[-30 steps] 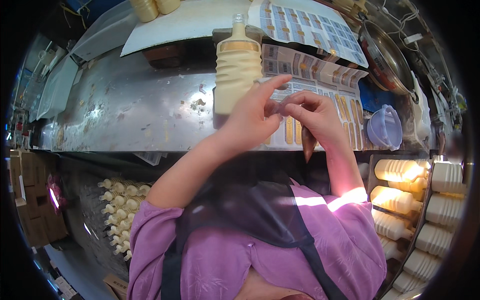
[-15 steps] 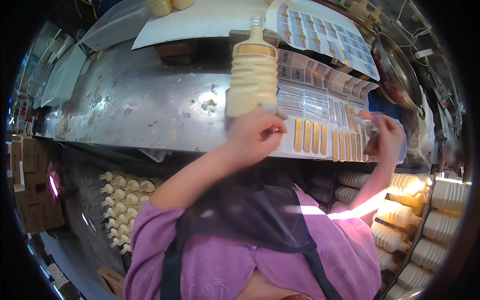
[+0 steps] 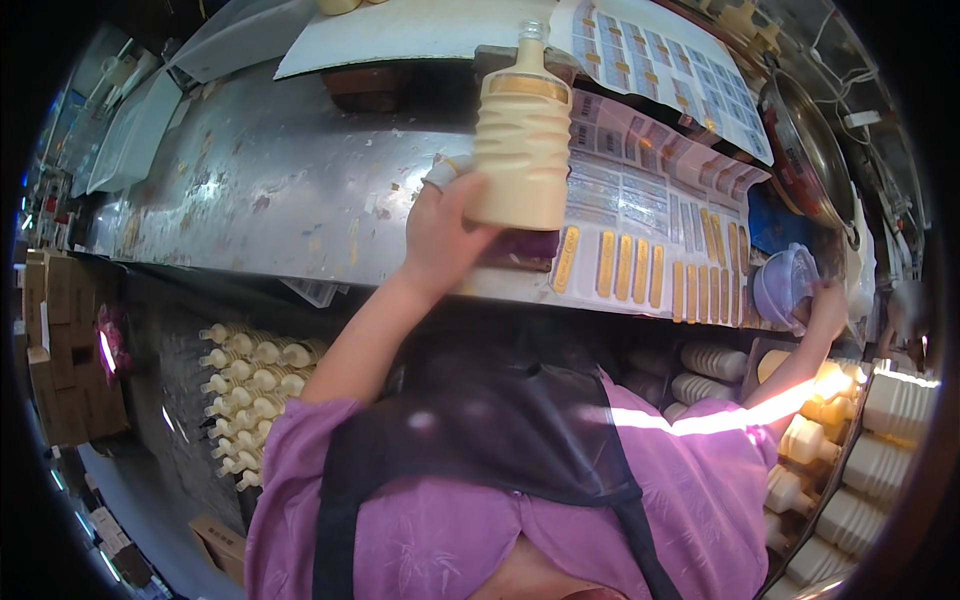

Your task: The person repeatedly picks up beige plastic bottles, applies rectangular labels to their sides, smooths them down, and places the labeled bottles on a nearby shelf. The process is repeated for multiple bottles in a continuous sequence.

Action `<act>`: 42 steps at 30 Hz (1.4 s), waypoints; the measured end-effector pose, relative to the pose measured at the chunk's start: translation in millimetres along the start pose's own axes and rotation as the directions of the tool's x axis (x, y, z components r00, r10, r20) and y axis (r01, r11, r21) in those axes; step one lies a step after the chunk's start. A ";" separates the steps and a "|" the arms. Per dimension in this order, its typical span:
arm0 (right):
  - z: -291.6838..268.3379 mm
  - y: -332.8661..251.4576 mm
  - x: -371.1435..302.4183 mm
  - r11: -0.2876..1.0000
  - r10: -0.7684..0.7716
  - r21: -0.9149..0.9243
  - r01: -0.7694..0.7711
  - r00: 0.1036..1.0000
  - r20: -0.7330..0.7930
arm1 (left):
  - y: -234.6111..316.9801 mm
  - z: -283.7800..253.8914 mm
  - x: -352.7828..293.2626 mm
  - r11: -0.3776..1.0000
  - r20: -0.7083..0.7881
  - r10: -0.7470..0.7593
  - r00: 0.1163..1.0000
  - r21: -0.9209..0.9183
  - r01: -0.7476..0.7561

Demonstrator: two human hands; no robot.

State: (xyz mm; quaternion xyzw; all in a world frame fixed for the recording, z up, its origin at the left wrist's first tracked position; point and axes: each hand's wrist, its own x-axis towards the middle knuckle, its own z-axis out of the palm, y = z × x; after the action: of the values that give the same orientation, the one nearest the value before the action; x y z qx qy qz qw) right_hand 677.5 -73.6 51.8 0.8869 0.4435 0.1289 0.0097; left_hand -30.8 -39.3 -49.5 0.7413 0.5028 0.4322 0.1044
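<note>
A cream plastic bottle with wavy ridges, a clear threaded neck and a gold label lies on a dark maroon support, neck away from me. My left hand is closed on its lower left side; a pale wrap circles one finger. At the bench's right end, my right hand touches the right rim of a translucent bluish-purple plastic bowl. Its fingertips are partly hidden and blurred, so I cannot tell whether they grip. Between the hands lies a sheet of gold strip labels.
Another label sheet lies at the far right, beside a metal pan. Clear plastic bins stand far left on the stained metal bench. Cream bottles fill racks below, left and right. Cardboard boxes are stacked left.
My left hand has moved from the bottle's base to its lower left side. My right hand has gone right and down, from above the labels to the bowl; the clear strip at its fingers no longer shows.
</note>
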 end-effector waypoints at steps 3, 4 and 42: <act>-75.5 -94.6 -71.4 0.994 -0.017 0.099 0.044 0.966 -0.260 | 30.9 -21.5 13.8 0.998 -0.056 0.047 0.997 0.051 -0.044; -86.3 -110.5 -83.5 0.960 -0.101 0.228 0.160 0.962 -0.253 | 36.8 -25.7 17.7 0.998 -0.044 0.060 0.997 0.018 -0.059; -64.6 -403.5 -268.0 0.091 -0.580 0.946 -0.311 0.756 0.304 | 16.3 13.2 4.9 0.840 -0.010 -0.376 0.927 -0.426 0.336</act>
State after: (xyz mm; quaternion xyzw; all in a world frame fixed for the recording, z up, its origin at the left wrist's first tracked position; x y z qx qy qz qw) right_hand 192.1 -46.7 2.2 0.5883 0.4652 -0.5082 -0.4234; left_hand -9.7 -39.3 -45.3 0.5743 0.5322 0.5364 0.3151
